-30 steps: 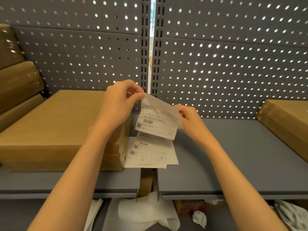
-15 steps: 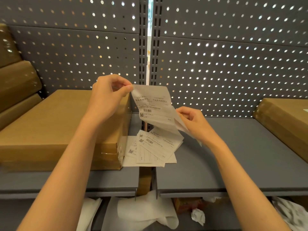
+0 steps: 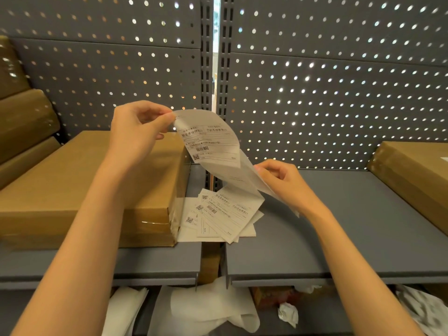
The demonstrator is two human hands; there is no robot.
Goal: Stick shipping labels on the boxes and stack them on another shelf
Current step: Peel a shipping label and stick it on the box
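Step in hand: peeling a shipping label (image 3: 208,144) off its backing sheet (image 3: 252,180), judged from the two layers parting at the centre of the frame.
Left hand (image 3: 138,132): fingers pinched on the label's upper left corner, holding it up above the box's near right corner.
Right hand (image 3: 286,180): fingers pinched on the translucent backing sheet, right of centre and lower than the left hand.
Label: printed face toward the camera, curved, partly free; its lower edge looks attached to the backing.
Target box (image 3: 92,185): flat brown carton on the left shelf (image 3: 155,263), top bare of any label, just under the left hand.
Spare labels (image 3: 218,214): loose pile on the shelf beside the box's right end, straddling the gap between shelves.
Other boxes: one at the right edge of the frame (image 3: 417,180) on the right shelf (image 3: 363,238); wrapped ones stacked at the upper left (image 3: 21,122).
Doing it well: draw the backing down and away at a low angle while the left hand keeps the label taut, so the sticky side does not fold onto itself.
Grip advice: hold only the corner, keeping fingers off the adhesive.
Next call: lay one edge on the box top first, then smooth across to avoid creases.
Risk: the freed label curling back onto the backing or catching the spare pile.
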